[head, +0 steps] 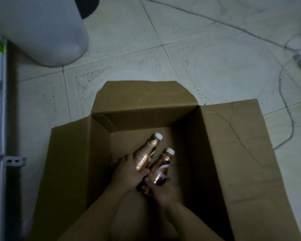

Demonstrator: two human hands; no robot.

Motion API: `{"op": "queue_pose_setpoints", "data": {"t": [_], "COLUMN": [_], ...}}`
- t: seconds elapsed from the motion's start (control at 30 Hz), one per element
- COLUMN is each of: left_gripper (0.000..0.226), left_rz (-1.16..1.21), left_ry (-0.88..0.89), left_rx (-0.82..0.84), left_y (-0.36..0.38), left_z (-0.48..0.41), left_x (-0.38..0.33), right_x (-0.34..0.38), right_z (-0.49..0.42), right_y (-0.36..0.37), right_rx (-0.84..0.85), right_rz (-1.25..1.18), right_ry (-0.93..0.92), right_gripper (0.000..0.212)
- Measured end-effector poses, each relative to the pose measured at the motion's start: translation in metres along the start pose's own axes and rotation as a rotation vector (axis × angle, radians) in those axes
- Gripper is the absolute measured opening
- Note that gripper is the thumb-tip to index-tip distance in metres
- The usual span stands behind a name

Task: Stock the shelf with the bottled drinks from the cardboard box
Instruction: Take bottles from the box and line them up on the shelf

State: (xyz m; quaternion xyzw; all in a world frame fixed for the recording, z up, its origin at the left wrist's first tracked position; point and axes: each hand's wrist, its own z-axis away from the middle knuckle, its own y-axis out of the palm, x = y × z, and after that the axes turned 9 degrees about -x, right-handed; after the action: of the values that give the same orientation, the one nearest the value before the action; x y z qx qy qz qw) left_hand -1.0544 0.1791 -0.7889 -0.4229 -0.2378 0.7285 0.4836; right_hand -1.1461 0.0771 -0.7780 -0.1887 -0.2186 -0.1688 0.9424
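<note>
An open cardboard box [233, 153] stands on the tiled floor, flaps spread outward. Inside it are two copper-brown bottled drinks with white caps, side by side, caps pointing away from me. My left hand [127, 173] grips the left bottle [145, 155] around its lower body. My right hand [161, 190] grips the right bottle [162, 169] near its base. Both forearms reach down into the box. The bottoms of both bottles are hidden by my fingers. No shelf is visible.
A large pale rounded object [42, 32] stands on the floor at the upper left. A white vertical frame with a bracket [12, 161] runs along the left edge. A thin cable [285, 101] trails across the tiles to the right of the box.
</note>
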Motion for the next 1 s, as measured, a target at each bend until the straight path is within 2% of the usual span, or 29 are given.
{"op": "queue_pose_setpoints", "data": {"t": [0.1,0.2,0.3,0.4,0.5,0.7,0.8,0.9,1.0], "left_gripper": [0.069,0.064,0.050,0.046,0.043,0.042,0.041,0.038,0.037], "left_rz": [0.051,0.150,0.375,0.608,0.662,0.763,0.749,0.619,0.645], "left_ry": [-0.030,-0.130,-0.265,-0.383,-0.393,-0.162,-0.023,0.151,0.252], "left_rx": [-0.021,0.045,0.186,0.337,0.352,0.342,0.313,0.192,0.092], "left_y": [0.003,-0.004,-0.013,-0.024,-0.040,-0.102,-0.149,-0.195,-0.235], "left_z": [0.006,0.003,0.012,0.033,0.052,0.102,0.140,0.185,0.232], "left_x": [0.001,0.003,0.003,0.002,-0.007,-0.043,-0.063,-0.079,-0.088], "right_x": [0.002,0.009,0.012,0.015,0.025,0.057,0.074,0.089,0.105], "right_z": [-0.008,-0.009,0.003,0.021,0.039,0.100,0.151,0.205,0.261], "right_y": [-0.005,-0.009,-0.021,-0.035,-0.052,-0.094,-0.114,-0.136,-0.156], "right_rx": [-0.024,-0.014,0.002,-0.074,-0.125,-0.136,-0.070,-0.041,-0.017], "right_rz": [0.001,0.007,0.014,0.018,-0.010,-0.056,-0.089,-0.120,-0.120], "right_ry": [-0.002,0.027,0.072,0.047,-0.001,-0.188,-0.254,-0.364,-0.511], "right_gripper": [0.025,0.031,0.044,0.061,0.064,0.052,0.045,0.042,0.041]}}
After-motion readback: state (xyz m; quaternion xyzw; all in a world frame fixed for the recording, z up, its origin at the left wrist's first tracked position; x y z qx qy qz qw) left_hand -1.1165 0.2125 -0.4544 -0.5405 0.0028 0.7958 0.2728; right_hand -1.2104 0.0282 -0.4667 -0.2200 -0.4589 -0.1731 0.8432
